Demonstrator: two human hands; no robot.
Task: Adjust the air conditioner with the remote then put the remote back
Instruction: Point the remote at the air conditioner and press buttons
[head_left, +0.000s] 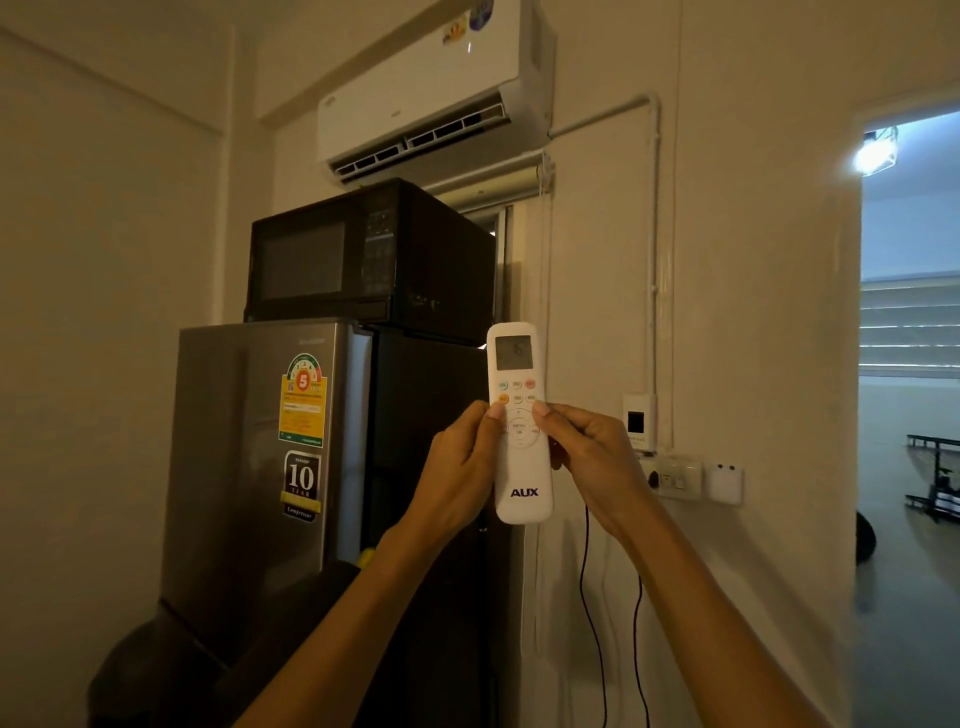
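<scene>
A white AUX remote (521, 467) stands upright in front of me, its small grey display at the top showing digits. My left hand (460, 467) grips its left side, thumb on the buttons near the round pad. My right hand (592, 457) holds the right side, thumb tip also on the button area. High on the wall hangs the white air conditioner (431, 88), its louvre flap open.
A grey fridge (260, 467) stands at the left with a black microwave (363, 254) on top. A wall socket block (675, 475) and a white holder box (724, 483) sit right of the remote; black cables hang below. An open doorway (909, 364) is at far right.
</scene>
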